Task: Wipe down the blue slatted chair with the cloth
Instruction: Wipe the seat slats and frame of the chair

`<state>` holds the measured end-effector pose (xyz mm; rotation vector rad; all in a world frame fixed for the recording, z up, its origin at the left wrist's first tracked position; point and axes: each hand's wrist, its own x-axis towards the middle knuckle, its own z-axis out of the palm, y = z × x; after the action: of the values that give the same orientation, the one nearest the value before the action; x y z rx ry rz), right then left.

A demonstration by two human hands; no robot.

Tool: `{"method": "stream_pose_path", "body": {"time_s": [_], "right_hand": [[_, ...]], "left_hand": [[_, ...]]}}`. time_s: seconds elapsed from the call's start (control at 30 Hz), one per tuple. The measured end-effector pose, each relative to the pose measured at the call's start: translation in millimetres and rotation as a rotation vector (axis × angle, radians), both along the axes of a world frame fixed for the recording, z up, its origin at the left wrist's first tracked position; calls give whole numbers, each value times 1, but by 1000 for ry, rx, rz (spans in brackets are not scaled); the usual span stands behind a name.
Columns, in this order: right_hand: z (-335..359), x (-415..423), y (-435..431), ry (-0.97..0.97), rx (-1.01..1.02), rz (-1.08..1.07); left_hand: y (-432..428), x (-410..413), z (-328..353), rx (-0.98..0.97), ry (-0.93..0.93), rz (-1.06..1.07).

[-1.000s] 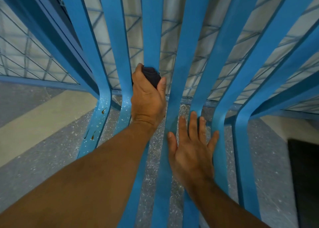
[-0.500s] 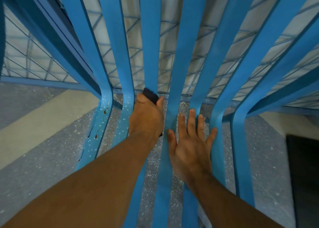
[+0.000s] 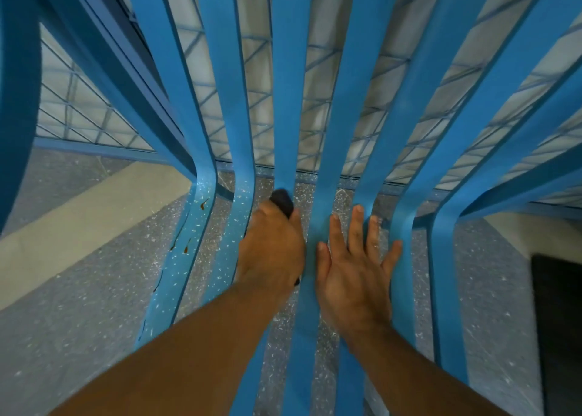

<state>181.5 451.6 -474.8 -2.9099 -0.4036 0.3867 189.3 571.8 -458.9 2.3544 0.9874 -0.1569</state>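
The left hand (image 3: 272,248) is clenched round a dark cloth (image 3: 282,202), whose tip pokes out past the knuckles. It presses the cloth on the middle slat (image 3: 288,100) of the blue slatted chair (image 3: 343,107), just below the bend at mid-frame. The right hand (image 3: 356,274) lies flat just beside it, fingers straight and spread across the next 2 slats. It holds nothing and appears to brace the chair.

Each slat runs lengthwise from the top of the frame to the bottom, so a wiping stroke should follow that line. The 2 slats left of the cloth show white specks, and the outer one carries brown marks (image 3: 203,204). They lie just beside the left hand, so that hand is nearer and would probably shift left next. Speckled grey floor (image 3: 78,305) shows through the gaps.
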Motion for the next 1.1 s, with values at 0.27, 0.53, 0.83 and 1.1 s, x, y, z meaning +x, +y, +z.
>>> {"method": "stream_pose_path", "body": {"time_s": [0.27,0.53,0.83,1.1], "right_hand": [[1,-1,1,-27,6,-6],[2,1,-1,0,0,0],[1,1,1,5,-8,-10],[2,0,2,15,-27,-3]], "left_hand": [[10,42,-4,-45,-318,21],[9,45,-6,-19,-336,33],[2,-24,3,-25,2,-17],[-17,-85,18,106,156,-106]]}}
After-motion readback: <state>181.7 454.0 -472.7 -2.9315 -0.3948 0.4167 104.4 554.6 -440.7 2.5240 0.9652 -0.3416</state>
